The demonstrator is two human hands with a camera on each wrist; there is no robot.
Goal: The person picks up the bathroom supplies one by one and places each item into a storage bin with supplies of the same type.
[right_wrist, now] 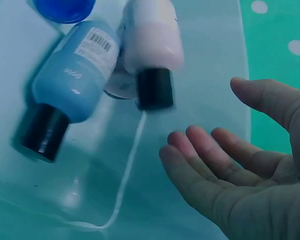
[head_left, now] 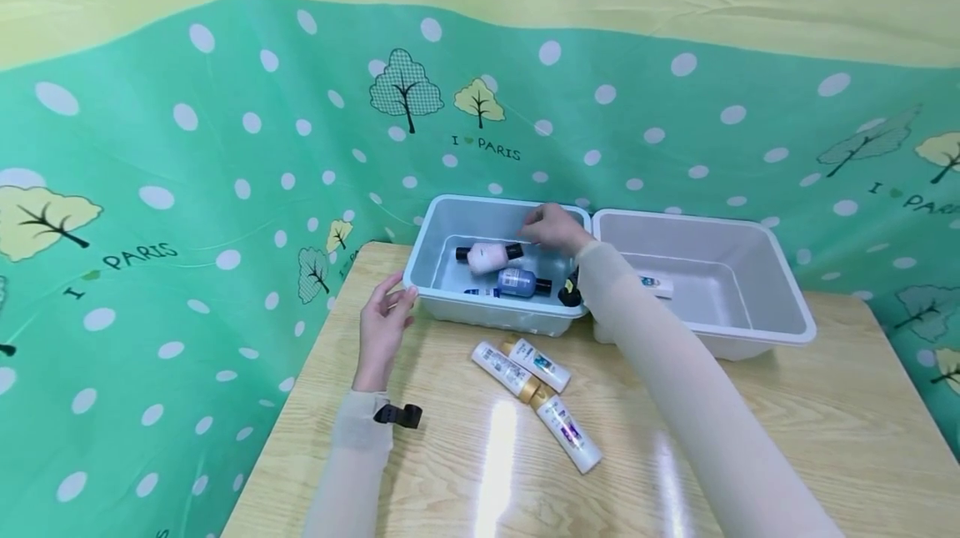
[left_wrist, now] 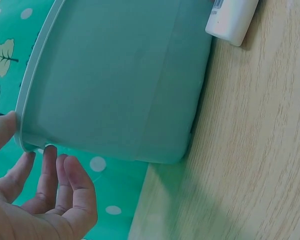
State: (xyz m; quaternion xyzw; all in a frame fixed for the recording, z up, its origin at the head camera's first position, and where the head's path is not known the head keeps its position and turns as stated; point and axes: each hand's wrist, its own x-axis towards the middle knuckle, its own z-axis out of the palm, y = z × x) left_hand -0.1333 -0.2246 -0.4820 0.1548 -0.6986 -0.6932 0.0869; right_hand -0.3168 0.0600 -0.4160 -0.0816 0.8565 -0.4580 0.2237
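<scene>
Reaching hand: the right hand (head_left: 553, 228) hangs over the pale blue bin (head_left: 431, 250), fingers (right_wrist: 205, 150) spread and relaxed, grasping nothing.
Pink bottle: the pink bottle (head_left: 489, 256) with a black cap sits inside the pale blue bin, just below the right hand and apart from its fingertips; it looks blurred in the right wrist view.
Blue bottle: the blue bottle (head_left: 522, 282) lies in the same bin, right beside the pink bottle.
Steadying hand: the left hand (head_left: 384, 328) is at the bin's near-left corner, thumb against the rim, fingers (left_wrist: 65, 185) loosely extended below it, not curled round anything.
White bin: the white bin (head_left: 780, 296) stands touching the pale blue bin on the right.
Tubes: three white tubes (head_left: 536, 392) lie on the wooden table (head_left: 825, 438) in front of the bins.
Backdrop: a green dotted cloth (head_left: 187, 188) hangs behind.
</scene>
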